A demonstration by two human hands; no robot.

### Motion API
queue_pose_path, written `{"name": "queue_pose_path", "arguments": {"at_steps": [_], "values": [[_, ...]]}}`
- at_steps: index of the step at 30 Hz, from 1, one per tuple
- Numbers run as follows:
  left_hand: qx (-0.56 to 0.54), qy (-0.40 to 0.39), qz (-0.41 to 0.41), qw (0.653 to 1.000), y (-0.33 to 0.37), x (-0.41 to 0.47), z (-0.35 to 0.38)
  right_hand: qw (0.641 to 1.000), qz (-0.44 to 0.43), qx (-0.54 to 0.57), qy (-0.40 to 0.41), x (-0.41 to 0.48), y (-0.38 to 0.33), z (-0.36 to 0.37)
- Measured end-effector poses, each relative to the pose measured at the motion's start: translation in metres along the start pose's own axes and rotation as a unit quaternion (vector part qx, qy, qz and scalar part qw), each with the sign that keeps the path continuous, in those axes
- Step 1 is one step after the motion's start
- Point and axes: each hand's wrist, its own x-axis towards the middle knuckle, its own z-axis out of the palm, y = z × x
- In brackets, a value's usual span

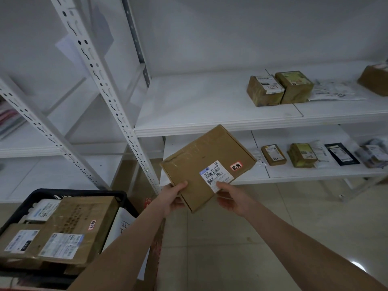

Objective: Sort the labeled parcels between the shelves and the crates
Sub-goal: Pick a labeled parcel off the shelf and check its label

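Right now I see both hands on one flat cardboard parcel (pixel 207 166), held in the air just below the centre of my view, in front of the edge of the upper shelf (pixel 199 106) and touching neither shelf. The left hand (pixel 174 196) grips its near corner with the thumb on top. The right hand (pixel 233 198) grips the near right edge, its thumb resting on the white shipping label (pixel 216 175). The fingers of both hands are hidden under the box. A red-bordered sticker (pixel 236 165) sits just beside the label; I cannot read its handwriting.

At 8 o'clock a black crate (pixel 120 195) holds several labelled cardboard parcels (pixel 69 229) stacked flat, its near side cut off by the frame.

At 2 o'clock, on the upper shelf, two small brown boxes (pixel 265 91) stand touching, with a white mailer bag (pixel 336 92) just beside them and another brown box (pixel 375 80) cut off at the right edge.

At 3 o'clock the lower shelf (pixel 294 174) carries a small flat box (pixel 274 154), a tape-wrapped box (pixel 302 155), a black mailer (pixel 341 154) and a grey bag (pixel 373 155), partly cut off. Their labels are too small to read.

At 9 o'clock, blurred pink and white items (pixel 9 120) lie on another rack.
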Motion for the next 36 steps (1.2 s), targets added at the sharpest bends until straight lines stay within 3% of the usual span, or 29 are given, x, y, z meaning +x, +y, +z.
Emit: {"name": "queue_pose_path", "arguments": {"at_steps": [2,4,7,13,16,24,36], "values": [[0.013,0.014,0.018,1.0,0.005,0.002,-0.006,0.991,-0.038,-0.113,0.058,0.0,-0.002,-0.007],[0.042,0.031,0.024,0.998,0.009,0.004,-0.017,0.958,-0.125,-0.212,0.149,0.003,-0.007,-0.019],[0.081,0.048,0.029,0.995,0.013,0.003,-0.032,0.915,-0.209,-0.259,0.228,0.004,-0.02,-0.037],[0.076,0.024,0.029,0.996,0.012,-0.005,-0.048,0.927,-0.144,-0.315,0.14,0.011,-0.033,-0.05],[0.069,0.026,0.028,0.997,0.01,-0.008,-0.053,0.916,-0.184,-0.338,0.114,0.009,-0.035,-0.04],[0.029,0.07,0.036,0.996,0.006,-0.016,-0.064,0.908,-0.203,-0.347,0.12,0.01,-0.033,-0.02],[-0.027,0.179,0.06,0.982,-0.036,-0.062,-0.083,0.897,-0.198,-0.391,0.057,0.014,-0.007,0.011]]}}
